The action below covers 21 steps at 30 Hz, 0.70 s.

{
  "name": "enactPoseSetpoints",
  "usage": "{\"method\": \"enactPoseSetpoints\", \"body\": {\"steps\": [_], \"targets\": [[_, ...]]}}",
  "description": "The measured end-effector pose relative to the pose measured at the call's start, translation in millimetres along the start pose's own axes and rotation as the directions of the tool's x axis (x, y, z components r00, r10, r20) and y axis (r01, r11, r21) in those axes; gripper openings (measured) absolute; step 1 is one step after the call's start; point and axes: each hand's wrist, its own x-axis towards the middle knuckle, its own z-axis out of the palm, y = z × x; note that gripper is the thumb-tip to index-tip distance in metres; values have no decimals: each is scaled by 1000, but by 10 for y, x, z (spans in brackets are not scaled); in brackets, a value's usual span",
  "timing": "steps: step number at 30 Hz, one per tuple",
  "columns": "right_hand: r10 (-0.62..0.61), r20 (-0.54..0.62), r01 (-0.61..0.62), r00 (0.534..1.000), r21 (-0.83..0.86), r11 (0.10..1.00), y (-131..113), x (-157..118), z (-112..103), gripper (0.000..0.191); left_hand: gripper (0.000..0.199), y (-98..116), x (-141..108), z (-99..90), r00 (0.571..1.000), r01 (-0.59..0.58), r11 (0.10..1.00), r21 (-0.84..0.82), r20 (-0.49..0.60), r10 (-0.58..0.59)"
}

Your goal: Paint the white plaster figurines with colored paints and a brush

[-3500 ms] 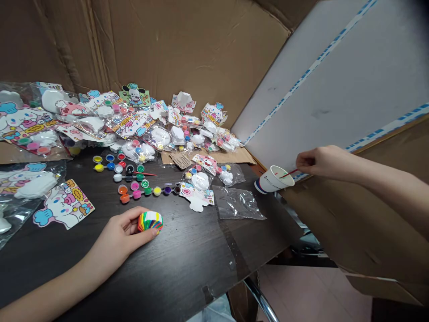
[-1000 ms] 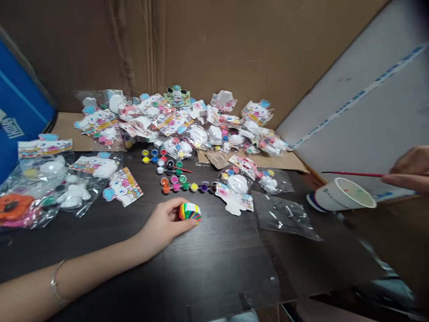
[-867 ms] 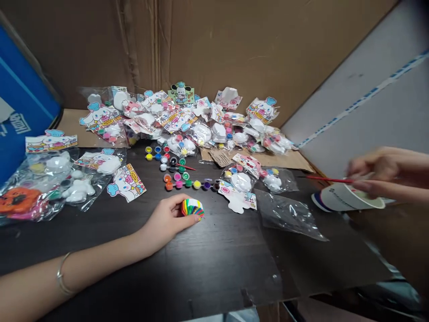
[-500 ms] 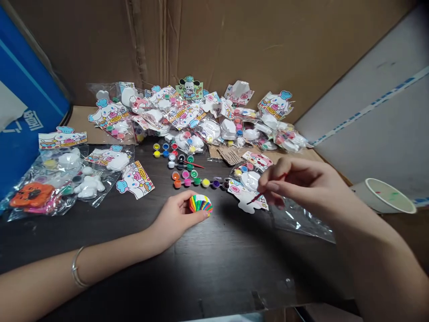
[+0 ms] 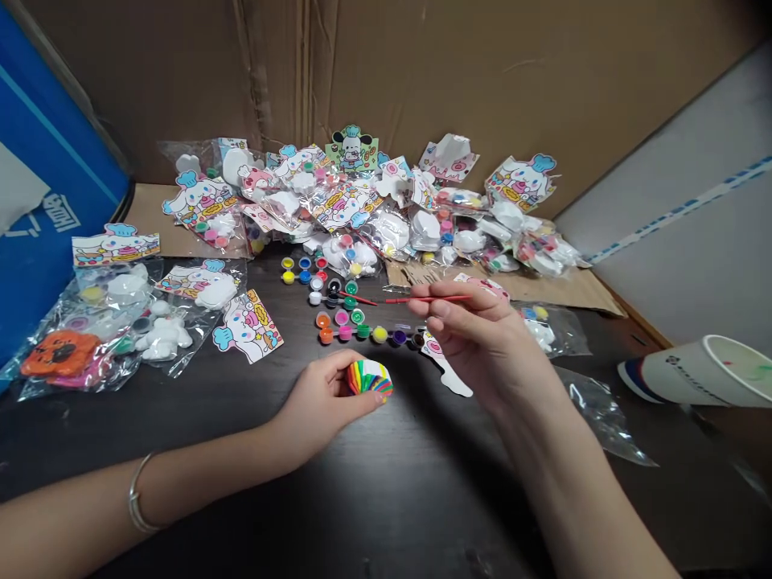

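Observation:
My left hand (image 5: 329, 394) grips a small figure (image 5: 371, 379) painted in rainbow stripes, with a white patch at its top. The thumb presses on its lower right edge. Up and to the right, my right hand (image 5: 464, 326) pinches a thin red paintbrush (image 5: 428, 299), which lies nearly level and points left. Beyond the hands stand rows of small open paint pots (image 5: 362, 331) in several colours. A second red paintbrush (image 5: 360, 297) rests with its end in the black pot (image 5: 334, 294). A white card (image 5: 452, 376) lies partly behind my right hand.
Bagged craft kits (image 5: 386, 225) with white figures are heaped along the cardboard wall. More bags, one with an orange figure (image 5: 60, 354), lie at left. A paper cup (image 5: 693, 374) stands at right, near an empty plastic bag (image 5: 609, 414). A blue box (image 5: 54, 129) borders the left.
My right hand has moved left and up toward the paint pots, and the brush has swung from pointing down to nearly level. My left hand still holds the striped figure. The view has shifted slightly.

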Motion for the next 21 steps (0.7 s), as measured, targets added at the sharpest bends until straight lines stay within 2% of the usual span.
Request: {"method": "enactPoseSetpoints", "body": {"steps": [3, 6, 9, 12, 16, 21], "targets": [[-13, -81, 13, 997, -1, 1000, 79, 15, -53, 20, 17, 9, -2, 5, 1000, 2, 997, 75, 5, -3], [-164, -133, 144, 977, -152, 978, 167, 20, -71, 20, 14, 18, 1, 10, 1000, 8, 993, 114, 16, -10], [-314, -64, 266, 947, -386, 883, 275, 21, -41, 21, 16, 12, 11, 11, 1000, 10, 997, 83, -13, -9], [-335, 28, 302, 942, -506, 808, 366, 29, -11, 19, 18, -7, 27, 3, 999, 10, 999, 33, -34, -9], [-362, -14, 310, 932, -488, 816, 391, 60, -20, 17, 18, -3, 61, -18, 999, 40, 999, -23, -34, -41], [-307, -90, 246, 947, -407, 879, 342, 78, -60, 23, 18, 58, 82, -30, 996, 72, 994, -79, -45, -75]]}}
